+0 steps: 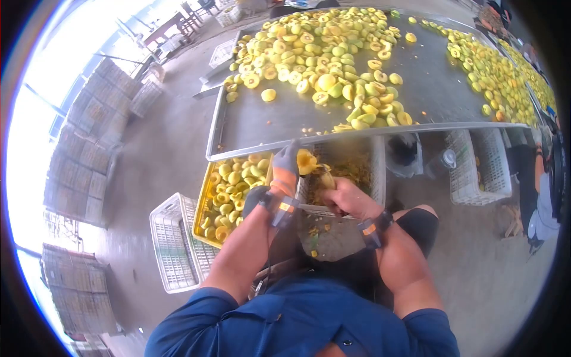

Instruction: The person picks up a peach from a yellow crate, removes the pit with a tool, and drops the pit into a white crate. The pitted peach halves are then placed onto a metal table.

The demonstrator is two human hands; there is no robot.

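two hands: left hand grips one fruit half, right hand clenched, contents unclear.

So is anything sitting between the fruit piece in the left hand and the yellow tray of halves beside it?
Nothing visible. The left hand holds the fruit piece just right of the yellow tray, whose top is open. The metal table edge runs above both, not between them.

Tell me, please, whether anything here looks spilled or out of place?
Yes: small fruit scraps lie scattered on the floor below the hands, under the white crate. A few loose bits also sit near the metal table's front edge, apart from the heap of yellow fruit halves.
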